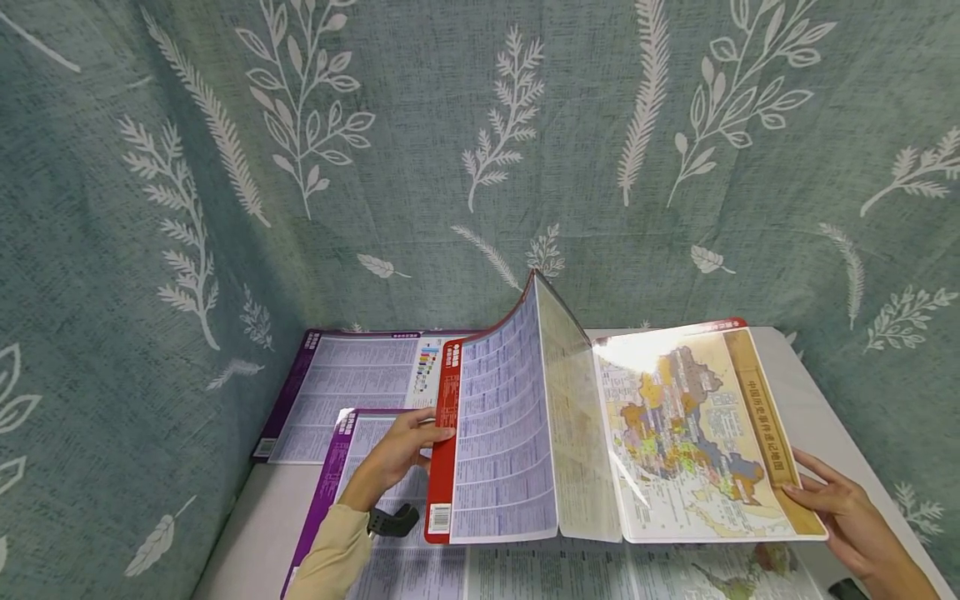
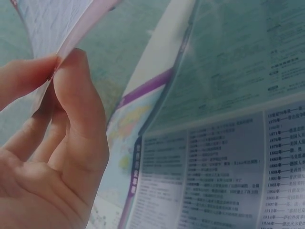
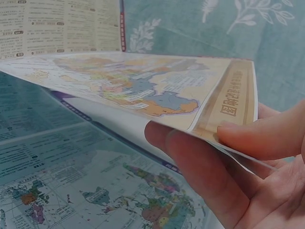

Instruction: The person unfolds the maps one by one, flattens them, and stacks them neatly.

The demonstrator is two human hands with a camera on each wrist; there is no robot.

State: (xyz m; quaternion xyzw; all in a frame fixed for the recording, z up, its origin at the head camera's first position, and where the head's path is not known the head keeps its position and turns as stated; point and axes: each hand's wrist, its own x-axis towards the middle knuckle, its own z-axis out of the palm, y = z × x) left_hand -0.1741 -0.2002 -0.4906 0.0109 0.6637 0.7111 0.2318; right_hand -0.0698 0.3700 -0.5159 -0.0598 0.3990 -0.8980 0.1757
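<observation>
Both hands hold a laminated folding map sheet [image 1: 502, 433] with a red left edge; it is raised above the table, its middle fold standing up in a peak. My left hand [image 1: 408, 450] pinches the red edge between thumb and fingers, as the left wrist view also shows. At the other end, my right hand [image 1: 840, 504] grips the tan border of the map panel [image 3: 133, 88], thumb on top and fingers beneath. Underneath lies a purple-edged laminated sheet [image 1: 333, 475], partly hidden, with text columns and a world map [image 3: 152, 195].
Another purple-edged sheet [image 1: 352, 367] lies at the back left of the white table [image 1: 258, 508]. Green-grey cloth [image 1: 420, 150] with white leaf prints hangs behind and along the sides. A dark band [image 1: 393, 521] is on the left wrist.
</observation>
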